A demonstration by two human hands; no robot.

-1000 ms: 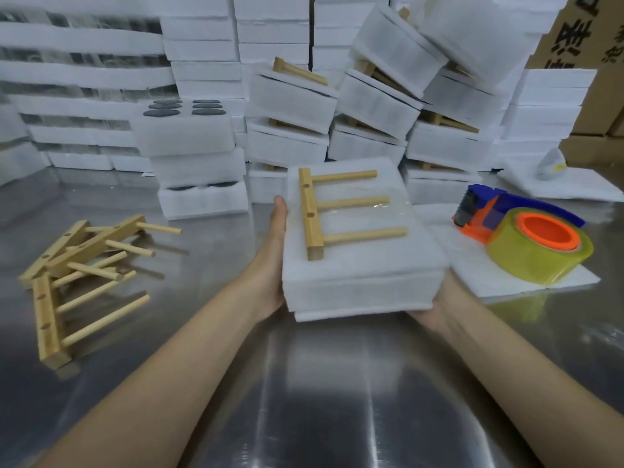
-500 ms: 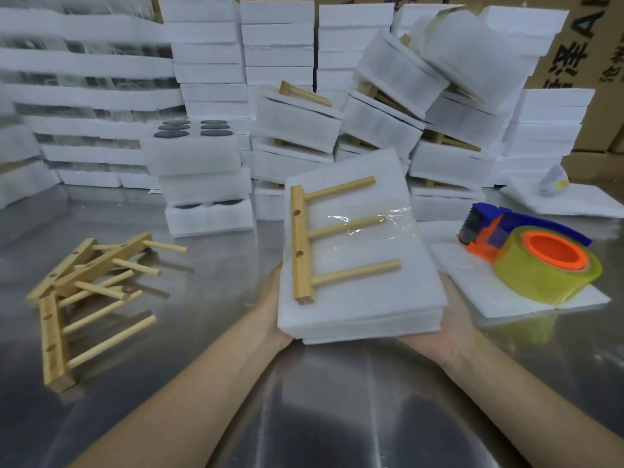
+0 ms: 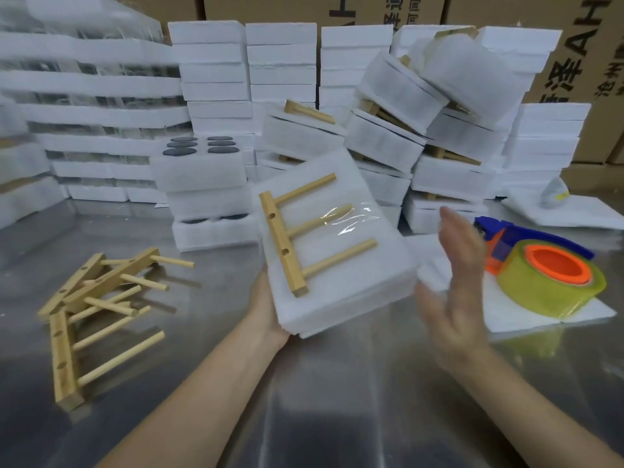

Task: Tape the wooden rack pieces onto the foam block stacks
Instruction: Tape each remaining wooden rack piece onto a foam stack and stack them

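The foam block stack (image 3: 354, 292) is held tilted above the worktop (image 3: 337, 400), near the middle of my view. On its top face lies a wooden rack piece (image 3: 283, 244), one bar with three dowels pointing to the right. A strip of clear tape (image 3: 344, 221) crosses the middle dowel. It shows only as a shine, so I cannot make out where it ends.

The left hand (image 3: 266, 309) holds the stack at its lower left corner. The fingers go under the foam and I cannot see them. The right hand (image 3: 456, 282) is spread with straight fingers and holds nothing. It is just beside the right edge of the stack, but it is blurred, and I cannot tell whether the thumb touches the foam.

Behind the right hand a tape dispenser (image 3: 553, 278) with a yellowish roll rests on a foam sheet (image 3: 591, 315), partly covered by the hand. At left, loose rack pieces (image 3: 94, 298) lie crossed in a heap on the worktop. Behind stand piles of foam blocks (image 3: 280, 62), some leaning. Cardboard boxes (image 3: 574, 62) are cut off at the top.
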